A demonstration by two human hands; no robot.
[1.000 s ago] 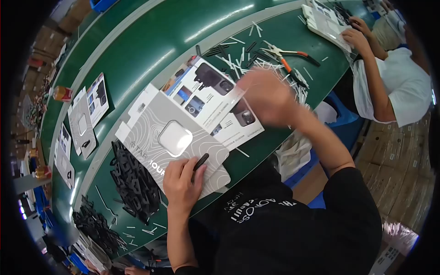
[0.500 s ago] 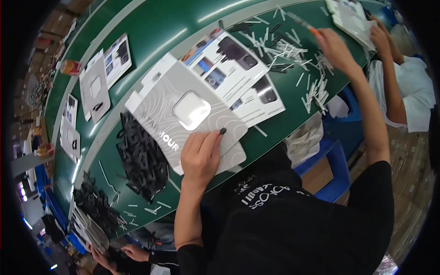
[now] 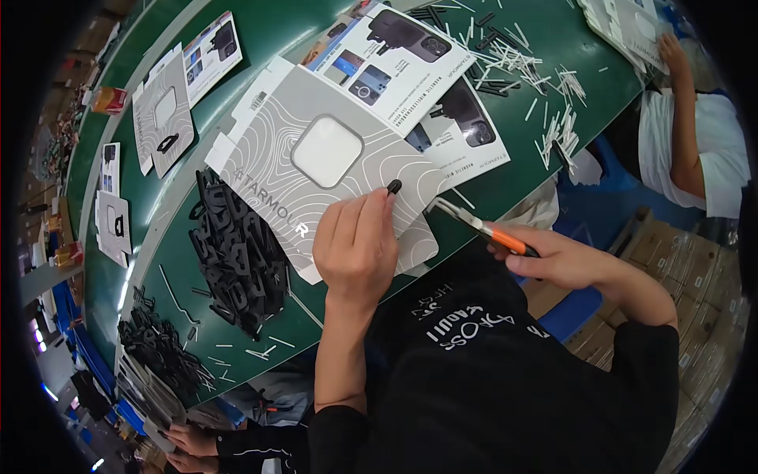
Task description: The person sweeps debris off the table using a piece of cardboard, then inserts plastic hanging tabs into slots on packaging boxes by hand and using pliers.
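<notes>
My left hand point(image 3: 355, 249) is closed at the lower edge of a grey printed packaging card point(image 3: 260, 150) with a white rounded-square window. A small black plastic piece point(image 3: 394, 187) sticks up at its fingertips; the rest of it is hidden. My right hand point(image 3: 553, 254) grips pliers point(image 3: 505, 237) with an orange-and-black handle. Their metal tip is just right of the card's edge, apart from the black piece. Printed cards showing a black phone mount point(image 3: 407, 39) lie under and beyond the grey one. Left of the card is a pile of black plastic hangers point(image 3: 237, 253).
Scattered white sticks point(image 3: 513, 63) and some black ones lie at the far right of the green table point(image 3: 229, 332). Packaging cards with black hangers point(image 3: 162, 118) stand on the green strip beyond. Co-workers' hands point(image 3: 671, 55) hold cards at both sides. A blue crate point(image 3: 564, 316) stands below.
My right hand has come from the white sticks back toward me, bringing the pliers beside the card. My left hand still holds its place at the card's edge.
</notes>
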